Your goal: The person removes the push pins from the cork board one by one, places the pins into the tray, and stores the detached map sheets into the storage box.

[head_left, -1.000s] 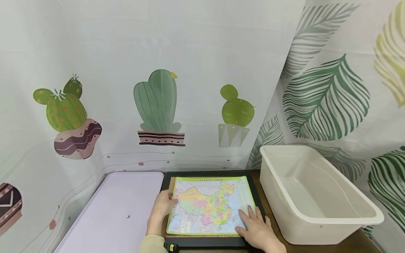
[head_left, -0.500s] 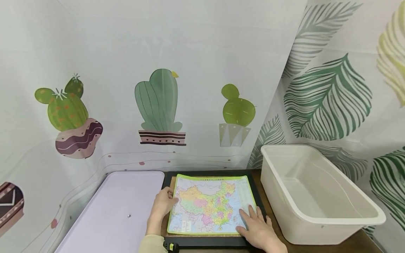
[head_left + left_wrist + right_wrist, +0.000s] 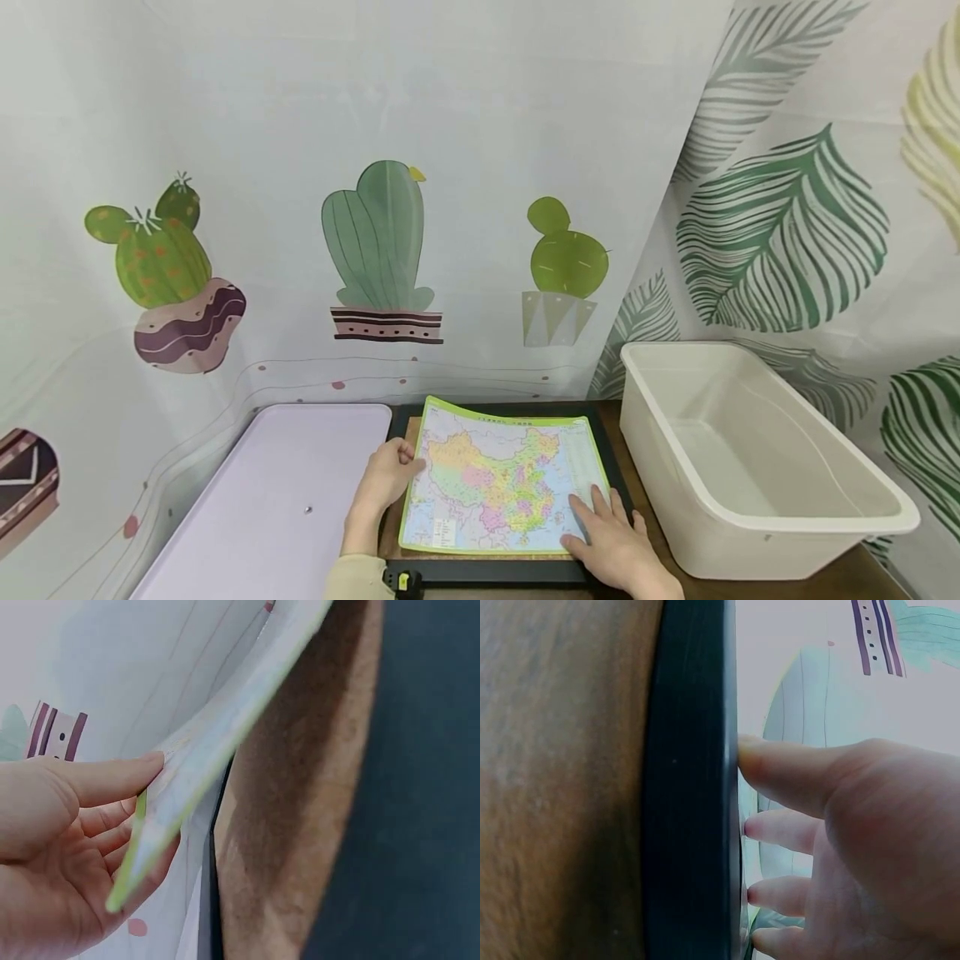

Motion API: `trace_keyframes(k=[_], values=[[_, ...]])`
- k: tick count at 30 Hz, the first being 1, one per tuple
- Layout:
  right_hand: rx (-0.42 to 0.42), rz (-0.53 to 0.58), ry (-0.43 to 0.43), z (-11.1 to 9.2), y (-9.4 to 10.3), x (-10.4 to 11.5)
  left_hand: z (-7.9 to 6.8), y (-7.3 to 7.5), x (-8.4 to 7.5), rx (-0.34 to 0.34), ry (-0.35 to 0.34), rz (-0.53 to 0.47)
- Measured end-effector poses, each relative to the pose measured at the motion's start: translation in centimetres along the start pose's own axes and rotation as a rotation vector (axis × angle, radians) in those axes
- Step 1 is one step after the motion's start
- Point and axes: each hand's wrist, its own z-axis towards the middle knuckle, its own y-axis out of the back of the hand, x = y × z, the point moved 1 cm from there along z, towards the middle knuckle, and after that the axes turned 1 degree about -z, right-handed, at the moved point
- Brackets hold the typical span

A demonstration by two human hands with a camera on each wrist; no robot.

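A flexible map sheet [image 3: 491, 487] with a bright green border lies over a brown board in a dark frame [image 3: 495, 573]. My left hand [image 3: 386, 475] pinches the sheet's left edge between thumb and fingers. In the left wrist view the sheet [image 3: 202, 757] curves up off the brown cork-like board [image 3: 300, 795], with my left hand [image 3: 75, 832] at its edge. My right hand [image 3: 611, 537] rests with spread fingers on the sheet's lower right part. From the right wrist view, that hand's fingertips [image 3: 754, 754] touch down by the dark frame's edge.
A pale lilac tray or board [image 3: 285, 492] with a small round silvery spot lies to the left. On the right stands a deep white plastic tub [image 3: 757, 523] on a brown wooden table [image 3: 847, 579]. Cloth printed with cacti and leaves [image 3: 480, 208] hangs behind.
My left hand has raised the left side of the map sheet, so its upper left corner stands higher and the sheet bends. My right hand stays in place on the sheet.
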Motion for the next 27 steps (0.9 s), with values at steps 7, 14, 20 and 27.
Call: trace_keyframes(k=[7,14,20,27], values=[[-0.001,0.000,0.002,-0.2,0.1,0.1,-0.3,0.4,-0.9,0.012,-0.022,-0.025],[-0.003,-0.002,0.002,-0.1,0.1,0.0,-0.4,0.8,-1.9,-0.013,-0.070,-0.052],[0.002,0.005,0.000,-0.1,0.1,0.0,-0.5,1.0,-2.5,-0.019,-0.078,-0.110],[-0.005,0.023,0.006,-0.1,0.5,0.2,-0.4,1.3,-3.0,-0.023,-0.107,-0.159]])
